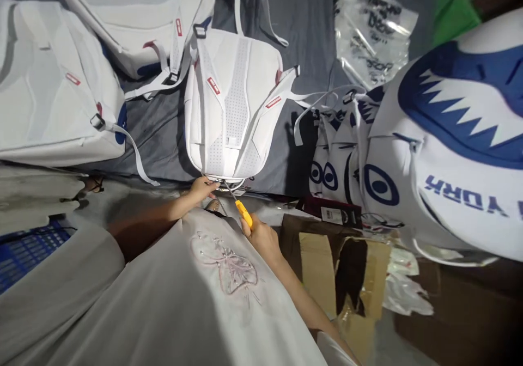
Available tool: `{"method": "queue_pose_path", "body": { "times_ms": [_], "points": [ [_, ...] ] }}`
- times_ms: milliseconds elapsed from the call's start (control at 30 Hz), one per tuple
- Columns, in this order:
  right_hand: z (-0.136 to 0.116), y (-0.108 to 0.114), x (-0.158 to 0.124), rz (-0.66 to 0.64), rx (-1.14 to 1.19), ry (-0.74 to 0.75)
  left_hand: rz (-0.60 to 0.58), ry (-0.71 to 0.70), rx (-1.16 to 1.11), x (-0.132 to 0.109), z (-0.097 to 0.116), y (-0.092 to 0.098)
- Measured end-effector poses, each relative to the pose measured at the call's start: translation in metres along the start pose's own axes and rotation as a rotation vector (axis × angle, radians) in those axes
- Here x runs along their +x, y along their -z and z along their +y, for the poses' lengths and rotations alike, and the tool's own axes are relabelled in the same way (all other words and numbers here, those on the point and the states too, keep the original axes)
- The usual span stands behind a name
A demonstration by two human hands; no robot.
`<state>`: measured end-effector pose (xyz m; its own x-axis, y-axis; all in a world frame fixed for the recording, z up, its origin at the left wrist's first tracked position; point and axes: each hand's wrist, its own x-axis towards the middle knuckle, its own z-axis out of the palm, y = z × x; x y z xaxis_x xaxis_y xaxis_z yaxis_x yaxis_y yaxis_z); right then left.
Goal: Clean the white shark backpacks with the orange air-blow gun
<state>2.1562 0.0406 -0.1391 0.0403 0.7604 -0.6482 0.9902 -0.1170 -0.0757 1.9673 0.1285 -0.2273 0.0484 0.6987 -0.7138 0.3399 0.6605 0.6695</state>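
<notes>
Two bare hands meet at the near edge of a white backpack (pixel 255 77) lying straps-up on a worktop (pixel 159 137) draped in dark grey cloth, seen from where I stand at the wearer's head. The left hand (pixel 203 189), its forearm angled toward 2 o'clock, is drawn in to a pinch at that edge, thumb uppermost. The right hand (pixel 263 239) comes in from 5 o'clock, wrist nearly straight, fingers curled around the yellow handle of a thin-shafted tool (pixel 244 213). The shaft points toward 11 o'clock and reaches the trim beside the left thumb; its very tip is too small to make out.

Around the backpack, more stock crowds in: one white bag (pixel 53 88) at 9 o'clock, another pale bag (pixel 134 23) at 10, a shark-print backpack (pixel 461 191) at 3. A loose strap (pixel 299 129) trails into the gap toward the last. Clear plastic packaging (pixel 378 39) lies at 2 o'clock; an opened cardboard box (pixel 316 268) stands at 4, close by the right forearm. An embroidered shirt (pixel 237 270) fills 6 o'clock.
</notes>
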Motion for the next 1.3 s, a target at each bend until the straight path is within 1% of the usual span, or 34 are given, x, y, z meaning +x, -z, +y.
{"method": "queue_pose_path", "body": {
  "times_ms": [100, 167, 233, 333, 367, 433, 467, 533, 600, 700, 767, 800, 833, 867, 900, 933, 967, 1000, 1033, 1067, 1133, 1200, 1300],
  "points": [
    [0.004, 0.015, 0.003, 0.003, -0.113, 0.058, 0.034, -0.041, 0.114, -0.001, 0.005, -0.011],
    [0.007, 0.023, 0.008, 0.026, -0.189, 0.090, 0.110, -0.104, 0.217, -0.007, 0.005, -0.009],
    [0.011, 0.027, 0.016, 0.056, -0.249, 0.100, 0.193, -0.162, 0.312, -0.013, 0.001, 0.002],
    [0.020, 0.029, 0.035, 0.083, -0.300, 0.085, 0.283, -0.272, 0.584, -0.011, -0.010, 0.032],
    [0.023, 0.028, 0.041, 0.084, -0.307, 0.082, 0.322, -0.284, 0.670, -0.009, -0.016, 0.041],
    [0.029, 0.026, 0.052, 0.086, -0.307, 0.092, 0.423, -0.229, 0.737, -0.003, -0.029, 0.051],
    [0.032, 0.024, 0.056, 0.090, -0.302, 0.104, 0.472, -0.176, 0.708, 0.000, -0.035, 0.053],
    [0.036, 0.022, 0.062, 0.100, -0.290, 0.122, 0.528, -0.111, 0.634, 0.006, -0.045, 0.050],
    [0.040, 0.021, 0.067, 0.106, -0.283, 0.120, 0.527, -0.128, 0.607, 0.012, -0.050, 0.046],
    [0.044, 0.022, 0.073, 0.102, -0.269, 0.105, 0.505, -0.162, 0.571, 0.021, -0.048, 0.049],
    [0.046, 0.023, 0.076, 0.101, -0.243, 0.106, 0.502, -0.162, 0.547, 0.020, -0.045, 0.050],
    [0.048, 0.023, 0.076, 0.097, -0.218, 0.104, 0.513, -0.155, 0.537, 0.016, -0.044, 0.049],
    [0.049, 0.023, 0.075, 0.085, -0.180, 0.105, 0.555, -0.162, 0.533, 0.010, -0.044, 0.046],
    [0.051, 0.023, 0.074, 0.066, -0.123, 0.113, 0.616, -0.201, 0.543, 0.001, -0.045, 0.041],
    [0.053, 0.023, 0.072, 0.039, -0.048, 0.131, 0.665, -0.285, 0.572, -0.008, -0.046, 0.033],
    [0.054, 0.022, 0.070, 0.007, 0.038, 0.159, 0.680, -0.408, 0.621, -0.017, -0.047, 0.025],
    [0.054, 0.021, 0.067, -0.023, 0.128, 0.191, 0.654, -0.550, 0.683, -0.024, -0.048, 0.016],
    [0.054, 0.019, 0.065, -0.045, 0.210, 0.223, 0.595, -0.680, 0.750, -0.029, -0.048, 0.007],
    [0.053, 0.018, 0.062, -0.060, 0.279, 0.247, 0.518, -0.769, 0.815, -0.031, -0.047, -0.001],
    [0.052, 0.016, 0.061, -0.066, 0.336, 0.260, 0.446, -0.797, 0.875, -0.030, -0.045, -0.008],
    [0.048, 0.012, 0.059, -0.065, 0.434, 0.260, 0.384, -0.738, 0.979, -0.022, -0.040, -0.018],
    [0.043, 0.008, 0.060, -0.051, 0.522, 0.239, 0.331, -0.665, 1.067, -0.013, -0.037, -0.024],
    [0.038, 0.001, 0.060, 0.007, 0.552, 0.177, 0.252, -0.648, 1.133, -0.005, -0.034, -0.028]
  ]
}}
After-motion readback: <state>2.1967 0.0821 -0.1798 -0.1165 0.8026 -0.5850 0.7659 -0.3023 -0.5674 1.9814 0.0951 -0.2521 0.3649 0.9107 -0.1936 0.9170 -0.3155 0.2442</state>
